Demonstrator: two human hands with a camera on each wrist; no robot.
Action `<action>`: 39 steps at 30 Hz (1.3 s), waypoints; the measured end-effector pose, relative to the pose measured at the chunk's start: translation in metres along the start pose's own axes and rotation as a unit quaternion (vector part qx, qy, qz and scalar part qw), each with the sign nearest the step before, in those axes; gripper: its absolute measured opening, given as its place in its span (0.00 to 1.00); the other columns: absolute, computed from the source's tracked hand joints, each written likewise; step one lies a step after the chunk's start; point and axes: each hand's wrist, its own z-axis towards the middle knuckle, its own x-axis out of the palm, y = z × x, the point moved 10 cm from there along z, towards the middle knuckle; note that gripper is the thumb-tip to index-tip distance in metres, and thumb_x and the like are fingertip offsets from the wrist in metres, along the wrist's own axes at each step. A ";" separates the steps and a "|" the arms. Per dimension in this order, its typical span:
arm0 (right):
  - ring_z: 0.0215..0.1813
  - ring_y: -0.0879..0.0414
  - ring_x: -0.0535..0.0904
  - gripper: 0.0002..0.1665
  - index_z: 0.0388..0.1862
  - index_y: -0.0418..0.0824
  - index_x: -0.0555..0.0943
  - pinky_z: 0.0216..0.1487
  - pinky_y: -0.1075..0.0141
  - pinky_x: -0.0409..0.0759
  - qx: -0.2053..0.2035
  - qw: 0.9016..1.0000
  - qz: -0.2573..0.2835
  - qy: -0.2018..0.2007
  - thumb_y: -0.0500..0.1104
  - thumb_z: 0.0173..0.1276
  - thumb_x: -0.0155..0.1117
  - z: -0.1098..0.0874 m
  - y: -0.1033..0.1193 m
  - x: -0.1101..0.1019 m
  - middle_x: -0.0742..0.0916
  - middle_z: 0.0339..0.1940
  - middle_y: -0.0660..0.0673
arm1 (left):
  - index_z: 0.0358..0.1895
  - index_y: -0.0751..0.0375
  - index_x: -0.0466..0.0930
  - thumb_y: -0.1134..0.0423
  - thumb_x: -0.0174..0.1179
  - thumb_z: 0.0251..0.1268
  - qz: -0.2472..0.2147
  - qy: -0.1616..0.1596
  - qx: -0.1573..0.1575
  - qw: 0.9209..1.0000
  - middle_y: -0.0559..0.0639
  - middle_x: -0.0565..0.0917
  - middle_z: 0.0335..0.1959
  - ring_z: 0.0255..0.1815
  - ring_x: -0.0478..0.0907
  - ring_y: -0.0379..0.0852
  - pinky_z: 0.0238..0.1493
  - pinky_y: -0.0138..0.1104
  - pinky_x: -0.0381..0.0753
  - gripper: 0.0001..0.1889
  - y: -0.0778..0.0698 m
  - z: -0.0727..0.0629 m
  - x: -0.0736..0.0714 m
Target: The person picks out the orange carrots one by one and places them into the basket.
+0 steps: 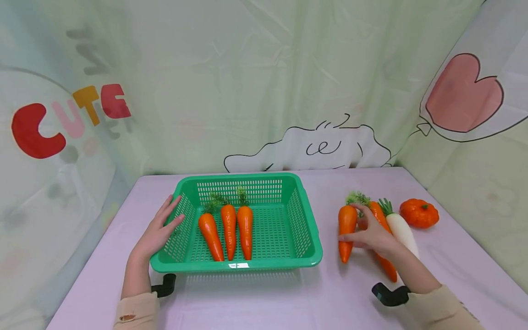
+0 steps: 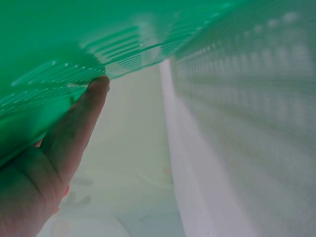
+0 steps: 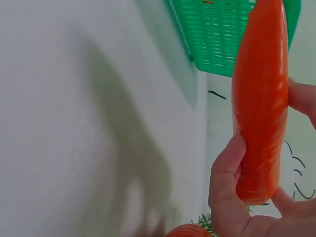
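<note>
Carrot [image 1: 347,224] is pinched between thumb and fingers of the right hand [image 1: 371,233], over the counter [image 1: 247,302] and to the right of the green plastic basket [image 1: 272,265]; which leafy tuft belongs to it is hard to tell. A second carrot [image 1: 380,216] lies behind that hand, its middle hidden, and the wrist partly covers the white radish [image 1: 403,229] beside it. A small pumpkin [image 1: 419,213] sits farther right. Inside the basket lie three carrots [image 1: 229,231], their tips reaching its near rim. The left hand [image 1: 158,233], fingers extended and spread, is at the basket's left rim; its wrist view shows one digit against the outer wall, others hidden.
</note>
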 end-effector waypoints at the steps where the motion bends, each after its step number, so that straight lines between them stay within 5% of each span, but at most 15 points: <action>1: 0.58 0.31 0.59 0.61 0.73 0.45 0.39 0.42 0.57 0.80 -0.003 1.000 0.000 0.000 0.45 0.53 0.72 -0.001 0.003 -0.001 0.53 0.63 0.24 | 0.72 0.54 0.49 0.53 0.47 0.70 0.000 0.000 0.000 1.000 0.55 0.39 0.74 0.71 0.36 0.62 0.59 0.67 0.42 0.31 0.000 0.000 0.000; 18: 0.57 0.31 0.64 0.62 0.74 0.49 0.37 0.43 0.54 0.79 -0.040 0.999 -0.032 -0.013 0.47 0.53 0.71 -0.015 0.056 -0.015 0.54 0.65 0.24 | 0.72 0.54 0.50 0.52 0.48 0.69 -0.003 -0.002 0.001 1.000 0.55 0.39 0.74 0.71 0.36 0.62 0.59 0.67 0.42 0.31 -0.001 -0.001 -0.001; 39: 0.45 0.43 0.76 0.59 0.73 0.54 0.41 0.39 0.57 0.78 -0.097 0.995 -0.011 0.023 0.44 0.53 0.71 -0.017 0.112 0.003 0.56 0.66 0.29 | 0.72 0.54 0.50 0.52 0.48 0.69 -0.002 0.000 0.008 1.000 0.57 0.40 0.73 0.71 0.36 0.63 0.58 0.67 0.43 0.31 -0.002 -0.001 0.000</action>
